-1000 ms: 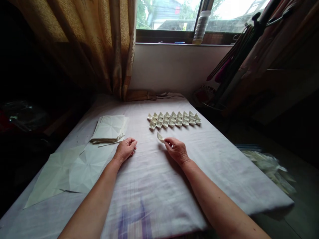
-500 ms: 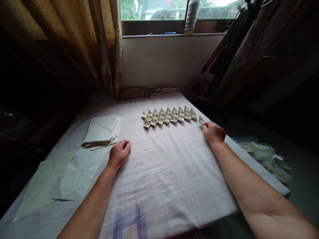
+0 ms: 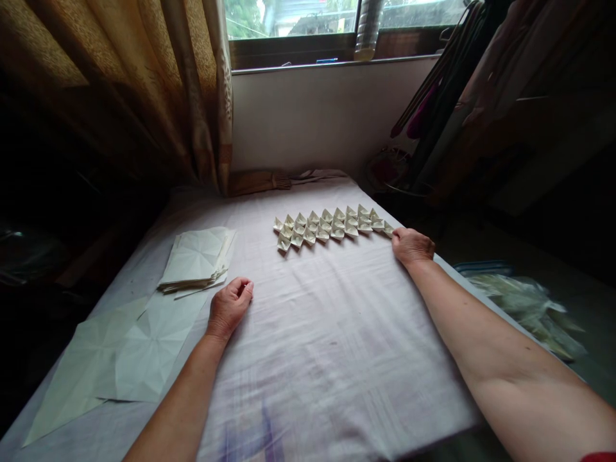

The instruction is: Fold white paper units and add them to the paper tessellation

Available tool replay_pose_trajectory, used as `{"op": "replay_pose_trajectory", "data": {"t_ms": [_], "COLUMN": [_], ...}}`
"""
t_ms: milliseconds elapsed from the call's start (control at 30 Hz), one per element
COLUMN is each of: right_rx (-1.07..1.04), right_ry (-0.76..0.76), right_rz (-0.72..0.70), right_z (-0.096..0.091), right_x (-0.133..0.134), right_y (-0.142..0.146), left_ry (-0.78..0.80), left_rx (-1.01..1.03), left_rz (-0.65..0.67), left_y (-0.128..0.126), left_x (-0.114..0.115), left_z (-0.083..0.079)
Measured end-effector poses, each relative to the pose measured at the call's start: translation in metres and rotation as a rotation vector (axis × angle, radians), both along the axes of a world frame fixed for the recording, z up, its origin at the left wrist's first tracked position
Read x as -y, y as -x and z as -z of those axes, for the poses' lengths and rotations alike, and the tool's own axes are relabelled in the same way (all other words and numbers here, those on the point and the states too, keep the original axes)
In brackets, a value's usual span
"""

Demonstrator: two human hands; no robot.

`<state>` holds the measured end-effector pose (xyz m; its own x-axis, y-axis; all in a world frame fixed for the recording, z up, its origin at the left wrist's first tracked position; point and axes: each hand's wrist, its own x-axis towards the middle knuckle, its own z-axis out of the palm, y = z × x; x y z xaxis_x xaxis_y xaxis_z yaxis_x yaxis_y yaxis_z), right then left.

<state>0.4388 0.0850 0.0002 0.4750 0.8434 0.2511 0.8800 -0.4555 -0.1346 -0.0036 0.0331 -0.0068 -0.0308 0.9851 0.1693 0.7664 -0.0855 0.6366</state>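
Right hand is pinching a small cream folded-paper piece against the neat folded rows; a nudge could scatter them. Left hand is lying curled shut, empty.

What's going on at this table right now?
Small folded paper pieces lie in rows on a cloth-covered table. The person's right hand touches the last piece at the rows' right end; whether it grips it is unclear. The left hand rests curled on the cloth, near a stack of creased sheets.
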Motion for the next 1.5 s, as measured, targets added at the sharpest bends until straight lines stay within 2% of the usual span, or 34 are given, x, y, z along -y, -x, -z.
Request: {"op": "replay_pose_trajectory", "data": {"t_ms": [800, 1067, 1300, 1367, 1500], "right_rx": [0.016, 0.010, 0.031, 0.042, 0.044], "right_ry": [0.025, -0.033, -0.158, -0.203, -0.232], "right_rz": [-0.012, 0.002, 0.055, 0.032, -0.160], "right_z": [0.001, 0.007, 0.015, 0.016, 0.017], "right_x": [-0.011, -0.010, 0.009, 0.015, 0.022], "right_y": [-0.009, -0.010, 0.005, 0.014, 0.039], "left_ry": [-0.026, -0.022, -0.020, -0.019, -0.019], "left_rx": [-0.048, -0.054, -0.047, -0.045, -0.043], "left_rz": [-0.013, -0.012, -0.013, -0.012, -0.008], "left_y": [-0.002, -0.002, -0.002, -0.001, -0.002], "left_x": [0.002, 0.002, 0.003, 0.003, 0.002], "left_z": [-0.004, -0.004, -0.005, -0.004, -0.003]}}
